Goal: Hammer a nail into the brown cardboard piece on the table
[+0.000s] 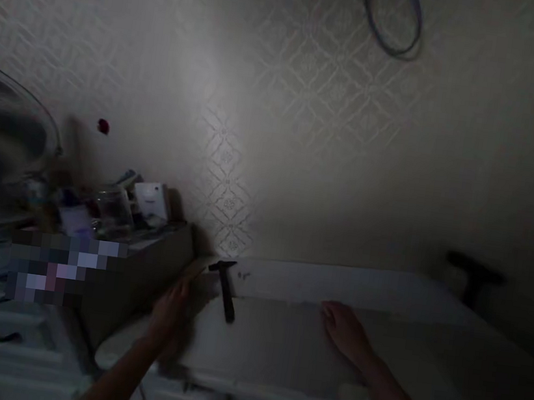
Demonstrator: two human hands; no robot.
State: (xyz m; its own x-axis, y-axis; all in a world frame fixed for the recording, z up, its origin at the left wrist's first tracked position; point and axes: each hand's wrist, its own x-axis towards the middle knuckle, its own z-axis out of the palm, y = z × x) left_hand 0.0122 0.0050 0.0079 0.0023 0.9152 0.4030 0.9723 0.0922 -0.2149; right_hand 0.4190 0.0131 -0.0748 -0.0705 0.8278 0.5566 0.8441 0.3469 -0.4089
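Observation:
The scene is dim and blurred. A pale flat board (286, 353) lies across the surface below a wallpapered wall. A small dark hammer (225, 290) rests on the board's far left part, head toward the wall. My left hand (172, 319) is at the board's left end, just left of the hammer; its fingers look curled on the edge, though blur hides the grip. My right hand (345, 332) lies flat and palm down on the board's middle, fingers spread, holding nothing.
A cluttered shelf at left holds a glass jar (113, 209), a white box (151, 201) and other small items. A large round rim (23, 109) shows at far left. A cable loop (393, 20) hangs on the wall. A dark T-shaped object (473, 276) stands at right.

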